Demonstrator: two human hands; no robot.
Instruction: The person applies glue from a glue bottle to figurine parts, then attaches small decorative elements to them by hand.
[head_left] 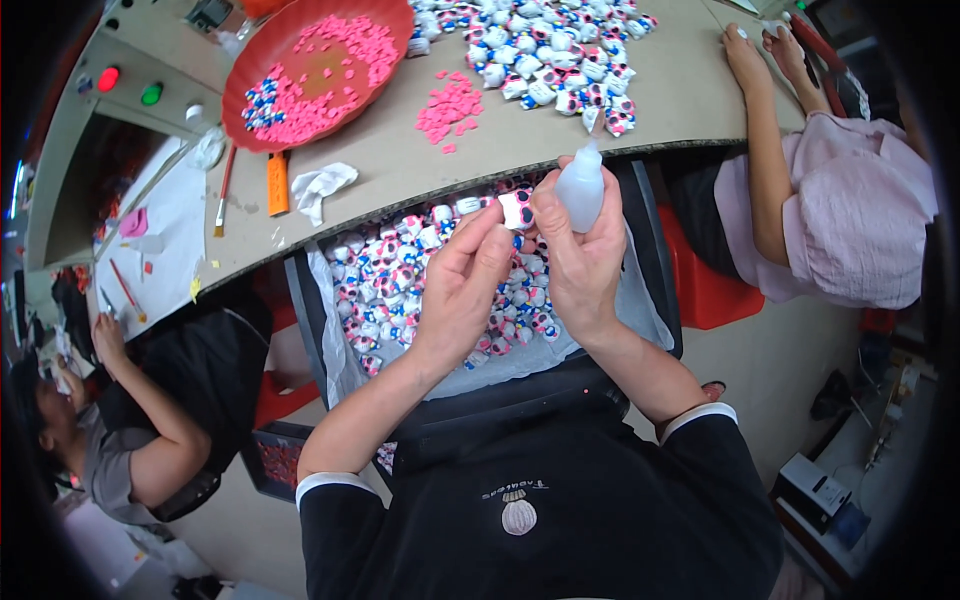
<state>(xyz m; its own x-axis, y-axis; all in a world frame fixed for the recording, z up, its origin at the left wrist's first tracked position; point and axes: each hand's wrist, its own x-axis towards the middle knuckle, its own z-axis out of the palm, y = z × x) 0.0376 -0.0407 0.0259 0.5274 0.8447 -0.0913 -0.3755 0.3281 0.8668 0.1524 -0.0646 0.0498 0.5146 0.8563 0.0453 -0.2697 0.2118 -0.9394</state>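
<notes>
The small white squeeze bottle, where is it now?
Head view, centre: the squeeze bottle is in the right hand, above the tray of small pieces.

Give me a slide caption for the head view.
Left hand pinches a small toy piece; right hand grips a squeeze bottle.

- holding one small squeeze bottle [580,190] and one white-and-pink figure [516,209]
- lying on the table: one red tray [250,75], one crumpled cloth [322,187], one brush [223,190]
- glowing: one red light [108,78], one green [151,94]
- sitting nearby: two other people
- figures in the piles: too many to be counting
</notes>
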